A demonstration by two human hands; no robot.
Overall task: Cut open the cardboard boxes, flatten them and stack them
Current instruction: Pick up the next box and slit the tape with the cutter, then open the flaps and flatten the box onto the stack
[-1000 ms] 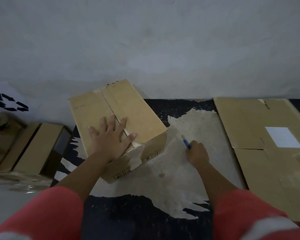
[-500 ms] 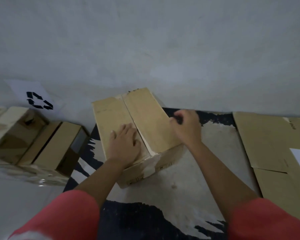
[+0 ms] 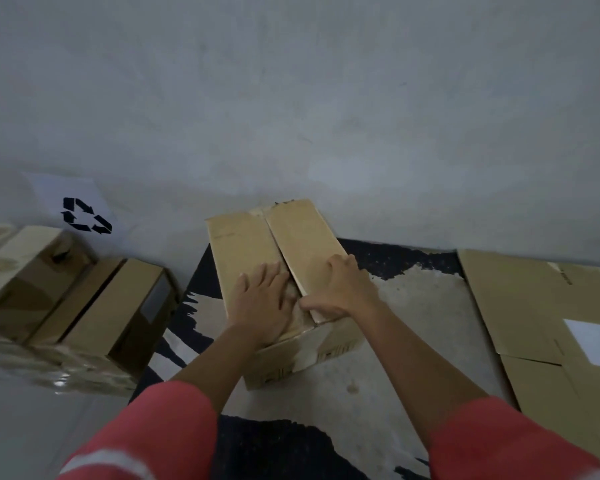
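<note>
A: Where's the box?
B: The cardboard box (image 3: 250, 244) sits centre frame on the dark worn mat (image 3: 413, 317). Its far end is close to the grey wall (image 3: 291, 98). Top flaps down, seam running away from the person.
A: Left hand?
B: The left hand (image 3: 262, 303) lies flat on the left flap just beside the seam, fingers straight and a bit spread.
A: Right?
B: The right hand (image 3: 343, 289) is on the right flap, fingers bent, thumb at that flap's inner edge by the seam, tip close to the left hand. The flap edge looks slightly raised there. Gripping it or just resting on it, cannot tell.
A: Rest of the scene?
B: Flattened cardboard (image 3: 534, 306) lies at the right with a white label (image 3: 593, 344) on it. Two more boxes (image 3: 118, 306) stand side by side at the left, not flattened, apart from the centre one. Behind them is a white sheet (image 3: 84, 216) with a black recycling symbol. Red sleeves (image 3: 146, 434) on both arms.
</note>
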